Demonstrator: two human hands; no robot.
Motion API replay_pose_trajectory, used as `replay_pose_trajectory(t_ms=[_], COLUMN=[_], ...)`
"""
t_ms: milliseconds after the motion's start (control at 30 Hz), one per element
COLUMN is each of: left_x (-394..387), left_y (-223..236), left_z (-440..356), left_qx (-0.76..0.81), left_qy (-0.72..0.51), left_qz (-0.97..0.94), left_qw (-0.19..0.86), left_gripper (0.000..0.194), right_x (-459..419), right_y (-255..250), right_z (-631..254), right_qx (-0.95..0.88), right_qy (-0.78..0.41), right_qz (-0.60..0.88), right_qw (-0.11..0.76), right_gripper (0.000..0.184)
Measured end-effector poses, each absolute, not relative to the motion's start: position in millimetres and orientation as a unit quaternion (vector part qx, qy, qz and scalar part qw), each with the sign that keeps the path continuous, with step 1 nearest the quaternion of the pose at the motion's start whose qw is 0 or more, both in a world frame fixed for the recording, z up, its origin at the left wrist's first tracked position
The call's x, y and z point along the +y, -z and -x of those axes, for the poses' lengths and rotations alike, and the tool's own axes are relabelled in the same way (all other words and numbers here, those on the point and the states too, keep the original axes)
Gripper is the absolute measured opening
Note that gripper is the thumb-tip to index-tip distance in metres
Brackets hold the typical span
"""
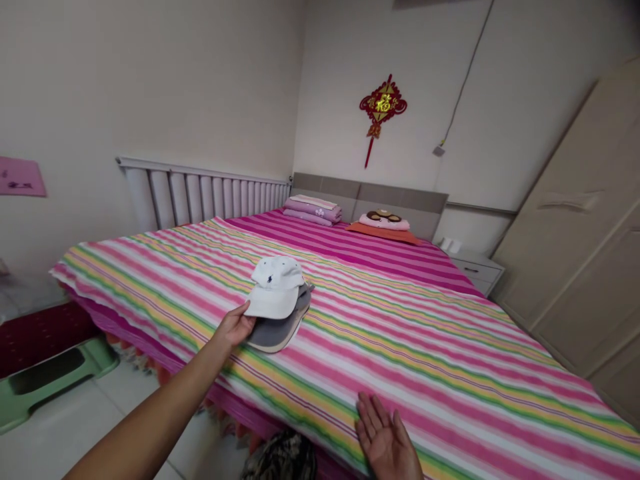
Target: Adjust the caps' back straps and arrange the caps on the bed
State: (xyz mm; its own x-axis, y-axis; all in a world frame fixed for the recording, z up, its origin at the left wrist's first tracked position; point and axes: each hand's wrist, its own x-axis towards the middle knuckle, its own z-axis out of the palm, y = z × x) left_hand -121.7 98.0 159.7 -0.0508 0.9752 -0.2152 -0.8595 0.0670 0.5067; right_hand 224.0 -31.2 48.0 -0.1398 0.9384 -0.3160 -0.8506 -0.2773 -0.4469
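A white cap [274, 287] lies on top of a grey cap [280, 328] on the striped bedspread [400, 320]. My left hand [235, 327] reaches out and pinches the brims of the stacked caps at their near left edge. My right hand [386, 440] rests palm down on the bed near its front edge, fingers stretched out and holding nothing.
Folded purple bedding [314, 209] and an orange pillow with a pink one [384, 225] lie by the headboard. A nightstand [475, 268] and a wardrobe [580, 253] stand at right, a radiator [200, 193] at left, a green stool [45, 380] on the floor.
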Motion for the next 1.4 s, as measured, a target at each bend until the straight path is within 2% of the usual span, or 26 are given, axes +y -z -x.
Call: replay_pose_trajectory(t_ms=[333,600,1100,1400], left_x=[92.6,97.2,98.9,98.9], left_y=[-139.6,-149.2,-137.5,-124.0], left_z=[129.5,131.3,137.7,149.2], left_qx=[0.304,0.337,0.378,0.333], left_qy=[-0.636,-0.653,-0.621,-0.62], left_qz=[-0.16,-0.192,-0.185,-0.237], left_qw=[0.691,0.65,0.661,0.67], left_gripper=[0.051,0.048,0.048,0.048], right_x=[-36.2,-36.2,-42.5,-59.0], right_y=[-54.2,-51.5,-51.8,-39.9], right_z=[-223.4,-220.6,-205.9,-187.0], right_qx=[-0.105,-0.1,-0.11,-0.163], right_qy=[-0.739,-0.741,-0.694,-0.713], right_qz=[0.281,0.273,0.354,0.451], right_qw=[0.604,0.605,0.617,0.511], right_gripper=[0.041,0.035,0.032,0.045])
